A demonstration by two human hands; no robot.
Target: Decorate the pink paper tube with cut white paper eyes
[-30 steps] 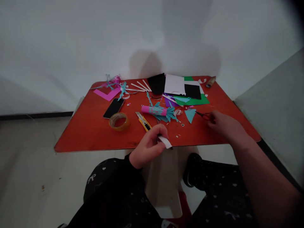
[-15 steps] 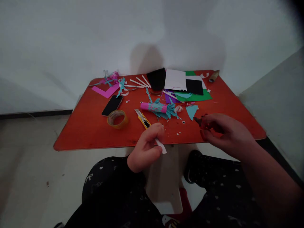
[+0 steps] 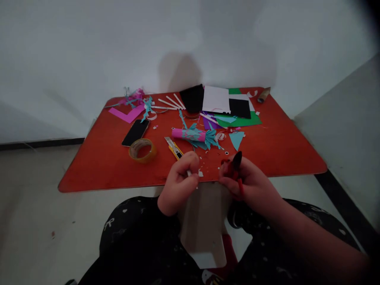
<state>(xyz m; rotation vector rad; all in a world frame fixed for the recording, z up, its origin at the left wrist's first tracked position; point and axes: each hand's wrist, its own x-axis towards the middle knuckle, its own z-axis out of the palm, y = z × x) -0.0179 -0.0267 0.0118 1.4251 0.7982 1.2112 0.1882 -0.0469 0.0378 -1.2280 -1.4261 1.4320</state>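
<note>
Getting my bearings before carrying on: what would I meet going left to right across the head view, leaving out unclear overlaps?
Tape roll → yellow utility knife → white paper piece in the left hand → red-handled scissors in the right hand → brown cone-shaped piece.

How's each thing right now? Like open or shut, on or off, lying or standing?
Scissors: in right hand, blades look together
White paper: gripped in left hand, mostly hidden
Yellow cutter: blade looks out
Phone: screen dark
Tape roll: flat
Pink tube: lying down
</note>
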